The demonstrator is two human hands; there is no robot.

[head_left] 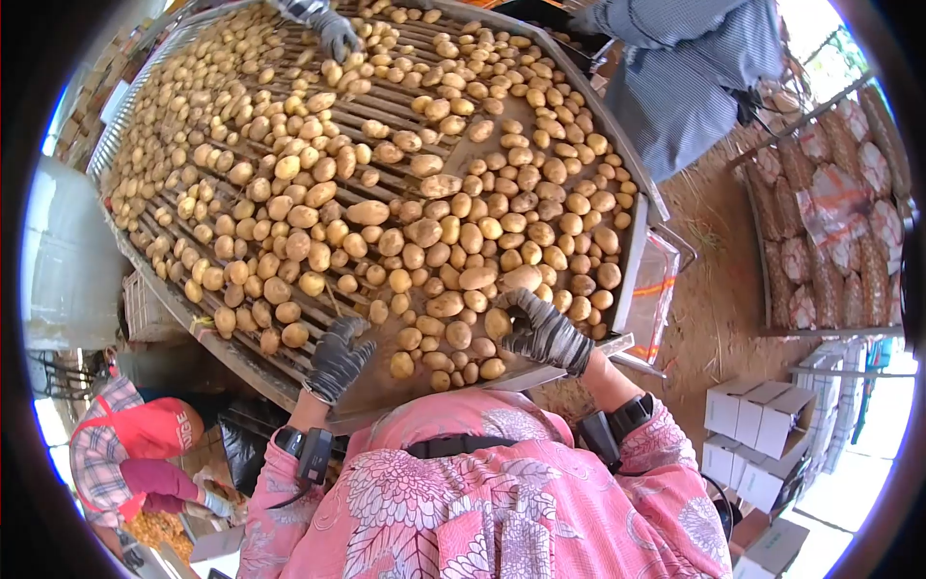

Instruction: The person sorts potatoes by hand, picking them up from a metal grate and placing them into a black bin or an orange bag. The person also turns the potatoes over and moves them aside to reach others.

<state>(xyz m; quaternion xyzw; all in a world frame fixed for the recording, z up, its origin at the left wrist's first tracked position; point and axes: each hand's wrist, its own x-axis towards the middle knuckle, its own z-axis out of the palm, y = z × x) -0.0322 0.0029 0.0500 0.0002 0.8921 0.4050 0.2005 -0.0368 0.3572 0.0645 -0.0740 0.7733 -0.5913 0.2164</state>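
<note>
Potatoes [367, 212] lie spread over a slatted metal sorting table [376, 111]. My left hand [338, 359], in a grey striped glove, rests over the near edge of the slats with its fingers apart; nothing shows in it, and a few potatoes lie just beyond its fingertips. On the right, my right hand [545, 331], in a matching glove, has its thumb and fingers curled around a potato [499, 323] at the near right part of the table. More potatoes sit between the two hands.
Across the table is a co-worker's gloved hand [337, 37]. Another person in grey trousers [666, 96] stands at the upper right. A person in a red cap [159, 427] bends at lower left. Filled sacks [830, 222] and white boxes [757, 415] stand at the right.
</note>
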